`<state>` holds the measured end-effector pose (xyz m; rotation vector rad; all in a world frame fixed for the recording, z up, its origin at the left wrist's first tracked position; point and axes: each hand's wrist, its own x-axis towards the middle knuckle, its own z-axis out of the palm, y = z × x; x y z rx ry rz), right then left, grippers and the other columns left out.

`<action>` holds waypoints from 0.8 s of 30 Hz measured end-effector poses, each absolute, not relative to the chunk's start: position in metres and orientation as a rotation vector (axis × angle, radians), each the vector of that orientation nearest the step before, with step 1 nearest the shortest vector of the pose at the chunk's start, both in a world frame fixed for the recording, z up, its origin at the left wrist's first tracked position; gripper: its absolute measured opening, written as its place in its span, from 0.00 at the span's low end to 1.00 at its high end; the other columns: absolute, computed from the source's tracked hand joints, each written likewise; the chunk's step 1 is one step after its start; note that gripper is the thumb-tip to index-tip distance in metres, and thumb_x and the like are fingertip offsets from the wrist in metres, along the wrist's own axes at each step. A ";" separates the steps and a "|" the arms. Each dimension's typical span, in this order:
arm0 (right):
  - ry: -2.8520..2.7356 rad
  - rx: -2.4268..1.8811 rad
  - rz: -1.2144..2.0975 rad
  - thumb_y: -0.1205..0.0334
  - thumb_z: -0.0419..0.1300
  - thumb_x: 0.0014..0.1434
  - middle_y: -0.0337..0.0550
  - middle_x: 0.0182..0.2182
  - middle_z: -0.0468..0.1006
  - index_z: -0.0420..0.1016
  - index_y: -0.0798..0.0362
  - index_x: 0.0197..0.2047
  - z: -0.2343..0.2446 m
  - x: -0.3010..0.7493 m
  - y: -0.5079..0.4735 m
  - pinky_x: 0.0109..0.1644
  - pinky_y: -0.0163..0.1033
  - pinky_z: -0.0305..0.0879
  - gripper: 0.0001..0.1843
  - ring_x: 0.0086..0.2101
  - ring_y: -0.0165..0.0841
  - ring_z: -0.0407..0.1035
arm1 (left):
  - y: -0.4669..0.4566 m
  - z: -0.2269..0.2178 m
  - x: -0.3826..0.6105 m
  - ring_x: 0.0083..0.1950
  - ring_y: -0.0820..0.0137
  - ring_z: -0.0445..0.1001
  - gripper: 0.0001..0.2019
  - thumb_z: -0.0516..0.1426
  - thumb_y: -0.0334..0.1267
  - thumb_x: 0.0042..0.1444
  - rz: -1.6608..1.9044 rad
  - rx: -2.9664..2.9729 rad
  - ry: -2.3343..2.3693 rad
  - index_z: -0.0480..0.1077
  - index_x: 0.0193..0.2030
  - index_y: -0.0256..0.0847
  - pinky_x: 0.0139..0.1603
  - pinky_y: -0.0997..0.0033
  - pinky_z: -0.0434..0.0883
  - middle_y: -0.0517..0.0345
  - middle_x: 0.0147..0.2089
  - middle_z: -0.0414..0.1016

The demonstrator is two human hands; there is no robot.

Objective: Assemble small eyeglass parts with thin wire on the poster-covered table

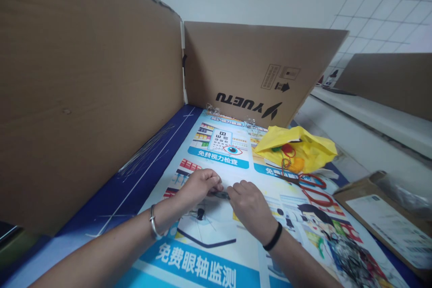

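Note:
Over the printed sheet, my left hand [206, 182] and my right hand [248, 198] are close together with a small gap between them. Both are closed, fingertips pinched. A thin grey wire-like piece [221, 195] runs between the fingertips; most of it is hidden by the fingers, so its exact shape cannot be made out. Straight thin wires [146, 150] lie in a loose bundle on the dark blue strip to the left. Small clumps of bent wire [250, 123] rest at the far end, by the cardboard.
Cardboard panels [243, 63] wall off the left and back. To the right are a yellow bag [313, 148] with coloured cords, red-handled scissors [315, 189], a cardboard box [381, 216] and a dark tangled heap [354, 256]. A printed sheet [216, 220] covers the table.

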<state>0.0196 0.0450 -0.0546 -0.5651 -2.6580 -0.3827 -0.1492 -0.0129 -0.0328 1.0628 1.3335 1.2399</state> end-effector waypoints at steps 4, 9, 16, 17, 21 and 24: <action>-2.753 -0.692 -0.278 0.73 0.56 0.54 0.40 0.25 0.69 0.69 0.52 0.28 -0.054 0.018 0.041 0.34 0.40 0.49 0.07 0.30 0.34 0.60 | -0.014 -0.034 -0.149 0.31 0.71 0.70 0.08 0.53 0.38 0.52 1.208 1.199 1.374 0.68 0.26 0.37 0.33 0.73 0.66 0.57 0.27 0.73; -2.879 -0.865 -0.158 0.71 0.55 0.55 0.41 0.28 0.73 0.72 0.52 0.30 -0.048 0.016 0.037 0.34 0.39 0.51 0.07 0.31 0.34 0.64 | -0.018 -0.035 -0.146 0.32 0.71 0.70 0.10 0.50 0.36 0.54 1.140 1.463 1.526 0.68 0.26 0.39 0.34 0.74 0.64 0.59 0.28 0.73; -2.935 -0.975 -0.074 0.70 0.54 0.56 0.42 0.29 0.75 0.73 0.52 0.32 -0.042 0.015 0.035 0.33 0.37 0.53 0.07 0.31 0.34 0.67 | -0.023 -0.043 -0.140 0.32 0.70 0.70 0.12 0.47 0.36 0.58 0.998 1.745 1.664 0.70 0.30 0.41 0.33 0.74 0.62 0.60 0.29 0.74; -2.925 -0.967 -0.073 0.69 0.55 0.56 0.42 0.29 0.75 0.73 0.52 0.32 -0.043 0.015 0.035 0.33 0.37 0.53 0.07 0.31 0.34 0.67 | -0.023 -0.043 -0.140 0.32 0.70 0.70 0.13 0.46 0.36 0.58 0.989 1.756 1.671 0.71 0.31 0.42 0.33 0.73 0.62 0.60 0.30 0.75; -2.782 -0.912 -0.036 0.69 0.57 0.54 0.41 0.30 0.74 0.73 0.51 0.33 -0.055 0.014 0.037 0.38 0.37 0.56 0.05 0.34 0.34 0.66 | -0.021 -0.035 -0.149 0.33 0.70 0.70 0.13 0.46 0.37 0.58 1.035 1.756 1.652 0.71 0.32 0.42 0.34 0.74 0.63 0.59 0.31 0.75; -2.673 -0.870 0.002 0.69 0.58 0.54 0.41 0.30 0.73 0.73 0.51 0.33 -0.066 0.013 0.041 0.40 0.38 0.57 0.05 0.35 0.34 0.65 | -0.011 -0.026 -0.175 0.33 0.70 0.69 0.12 0.48 0.40 0.57 1.109 1.726 1.722 0.71 0.31 0.42 0.35 0.74 0.63 0.60 0.30 0.74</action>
